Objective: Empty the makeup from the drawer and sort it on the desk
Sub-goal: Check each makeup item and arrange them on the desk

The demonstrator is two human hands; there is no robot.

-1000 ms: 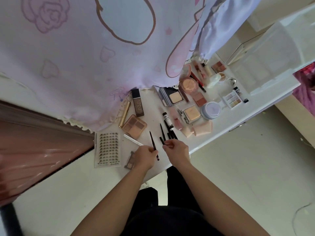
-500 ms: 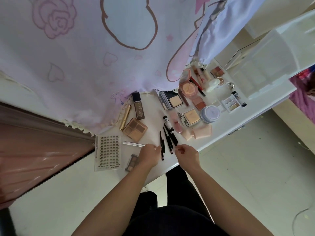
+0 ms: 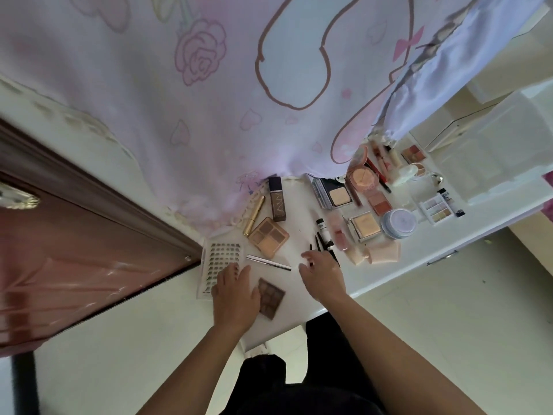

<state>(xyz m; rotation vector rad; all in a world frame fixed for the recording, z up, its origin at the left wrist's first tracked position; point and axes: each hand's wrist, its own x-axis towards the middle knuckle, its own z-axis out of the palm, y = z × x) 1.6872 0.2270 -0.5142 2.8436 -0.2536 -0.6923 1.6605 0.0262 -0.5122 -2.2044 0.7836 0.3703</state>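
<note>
White desk (image 3: 302, 226) carries the makeup: by its front-left corner lie one lash sheet (image 3: 221, 254), one dark palette (image 3: 270, 298), one tan palette (image 3: 268, 236) and one silver pencil (image 3: 267, 262), with at least three black pencils (image 3: 324, 245) toward the middle. The left hand (image 3: 235, 295) rests flat on the lash sheet, while the right hand (image 3: 323, 274) hovers loose-fingered over the black pencils, gripping nothing visible. A careless left-hand sweep could push sheet or dark palette off the near edge.

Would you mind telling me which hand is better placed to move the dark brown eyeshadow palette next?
Left. The left hand lies right beside the dark brown palette; the right hand is farther off, at the black pencils.
</note>
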